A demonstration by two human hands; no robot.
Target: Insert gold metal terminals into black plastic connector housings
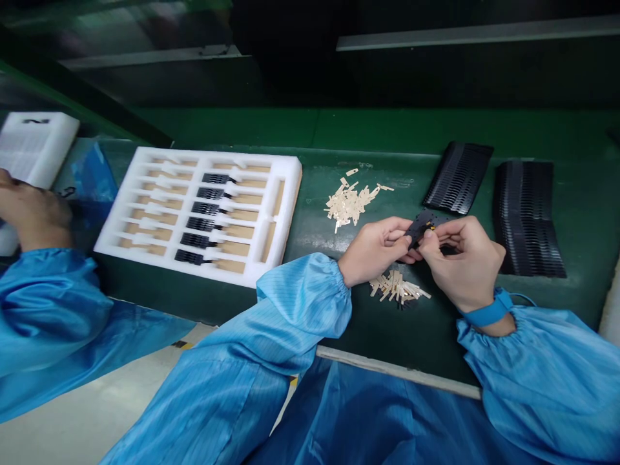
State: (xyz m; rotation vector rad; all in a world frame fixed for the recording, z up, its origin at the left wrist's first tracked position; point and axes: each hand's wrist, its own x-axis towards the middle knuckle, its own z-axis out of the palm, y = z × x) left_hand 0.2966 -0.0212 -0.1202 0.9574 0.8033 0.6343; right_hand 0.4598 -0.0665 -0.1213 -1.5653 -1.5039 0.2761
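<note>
Between my hands is a small flat black part (417,226) with a bit of yellow on it. My left hand (380,248) pinches its near left side between thumb and fingers. My right hand (462,258), with a blue band at the wrist, is closed at the part's right side; what its fingertips pinch is too small to make out. Just below the hands lies a small heap of pale flat strips (398,287) with dark ends. Farther off, left of the hands, sits a bigger pile of pale flat tabs (351,203).
Two black ribbed trays (458,177) (527,219) lie at the right. A white foam tray (285,219) at the left holds several black parts in its middle column. Beyond it are a blue sheet (97,177), another white foam block (53,139) and a co-worker's hand (36,213).
</note>
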